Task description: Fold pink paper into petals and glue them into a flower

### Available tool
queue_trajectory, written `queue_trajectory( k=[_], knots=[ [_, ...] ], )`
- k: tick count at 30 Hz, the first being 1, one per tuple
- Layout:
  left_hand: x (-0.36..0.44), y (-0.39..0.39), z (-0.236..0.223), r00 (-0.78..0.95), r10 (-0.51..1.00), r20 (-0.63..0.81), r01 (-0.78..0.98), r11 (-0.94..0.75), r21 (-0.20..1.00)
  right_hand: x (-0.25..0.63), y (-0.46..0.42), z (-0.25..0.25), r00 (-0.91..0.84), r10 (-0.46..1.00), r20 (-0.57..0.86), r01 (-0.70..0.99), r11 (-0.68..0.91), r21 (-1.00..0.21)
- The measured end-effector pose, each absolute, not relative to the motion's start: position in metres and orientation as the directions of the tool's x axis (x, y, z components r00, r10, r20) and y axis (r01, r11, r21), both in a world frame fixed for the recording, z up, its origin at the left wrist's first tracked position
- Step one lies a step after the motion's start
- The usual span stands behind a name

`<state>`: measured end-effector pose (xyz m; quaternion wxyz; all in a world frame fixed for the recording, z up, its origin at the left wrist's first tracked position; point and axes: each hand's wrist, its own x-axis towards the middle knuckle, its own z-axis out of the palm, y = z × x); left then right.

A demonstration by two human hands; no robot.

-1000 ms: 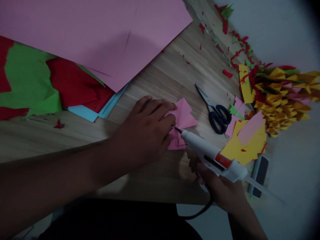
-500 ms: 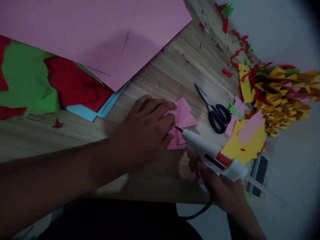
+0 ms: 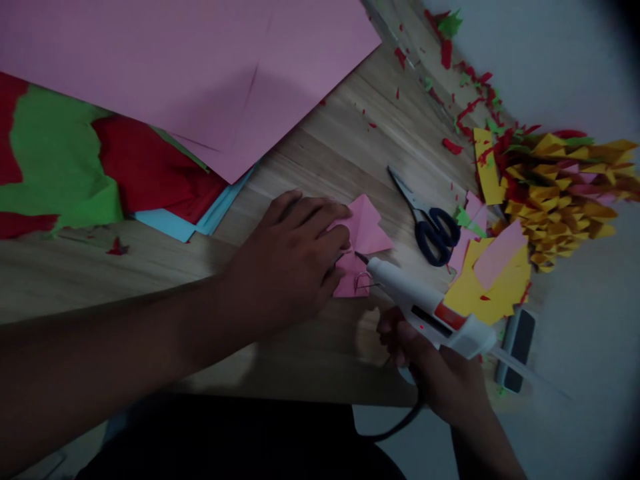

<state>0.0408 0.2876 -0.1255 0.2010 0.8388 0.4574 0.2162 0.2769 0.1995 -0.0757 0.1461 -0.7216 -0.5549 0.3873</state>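
A white hot glue gun point(image 3: 407, 287) with an orange-red band is gripped by its handle in my right hand point(image 3: 440, 370). Its dark nozzle points left, over a pink folded paper piece point(image 3: 367, 230) on the table. My left hand point(image 3: 295, 260) holds that paper down, its fingers bent over the left edge and covering part of it. The wire stand on the glue gun's front hangs over the lower half of the paper. From the back of the gun a clear glue stick point(image 3: 525, 373) sticks out. A small red light glows on the gun's side.
Scissors point(image 3: 430, 223) lie right of the paper, beside yellow paper scraps point(image 3: 465, 283). A yellow folded-paper piece point(image 3: 555, 200) and red-green shreds sit farther right. A large pink sheet point(image 3: 200, 73) overlaps red and green paper point(image 3: 65, 157) at upper left. A grey-black object point(image 3: 517, 350) rests near the edge.
The glue gun's nozzle has shifted slightly right, a little away from my left fingers. A red light now shows on its side. My left hand stays in place on the paper.
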Motion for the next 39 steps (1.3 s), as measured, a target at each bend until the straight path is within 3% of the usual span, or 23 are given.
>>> queue_trajectory(
  k=[3,7,11,18,23,27,31,34,36,39],
  knots=[
    [0.041,0.288,-0.126,0.487,0.854,0.182,0.675,-0.5,0.543,0.275,0.195,-0.078,0.104,0.927,-0.361,0.533,-0.359,-0.766],
    [0.041,0.288,-0.127,0.486,0.852,0.195,0.681,-0.509,0.527,0.269,0.189,-0.097,0.167,0.976,-0.139,0.142,-0.164,-0.976],
    [0.04,0.288,-0.127,0.501,0.841,0.206,0.699,-0.533,0.476,0.26,0.193,-0.119,0.272,0.962,-0.01,-0.096,0.017,-0.995],
    [0.04,0.289,-0.131,0.494,0.838,0.233,0.707,-0.543,0.454,0.256,0.195,-0.127,0.312,0.95,0.032,-0.091,0.063,-0.994],
    [0.034,0.294,-0.132,0.462,0.811,0.359,0.605,-0.584,0.542,0.261,0.187,-0.13,0.266,0.963,0.038,-0.058,0.056,-0.997],
    [0.032,0.28,-0.117,0.312,0.809,0.498,0.495,-0.586,0.642,0.256,0.185,-0.128,0.276,0.961,0.025,-0.073,0.047,-0.996],
    [0.025,0.245,-0.087,0.312,0.879,0.36,0.419,-0.467,0.779,0.219,0.19,-0.109,0.291,0.951,0.1,-0.19,0.161,-0.969],
    [0.005,0.223,-0.058,0.335,0.891,0.308,0.408,-0.432,0.804,0.17,0.198,-0.085,0.109,0.96,0.259,-0.112,0.271,-0.956],
    [-0.017,0.215,-0.037,0.185,0.936,0.299,0.452,-0.351,0.82,0.138,0.204,-0.067,-0.023,0.923,0.385,-0.046,0.384,-0.922],
    [-0.052,0.209,-0.009,0.013,0.964,0.267,0.633,-0.214,0.744,0.096,0.216,-0.041,-0.191,0.863,0.468,0.117,0.493,-0.862]
  ],
)
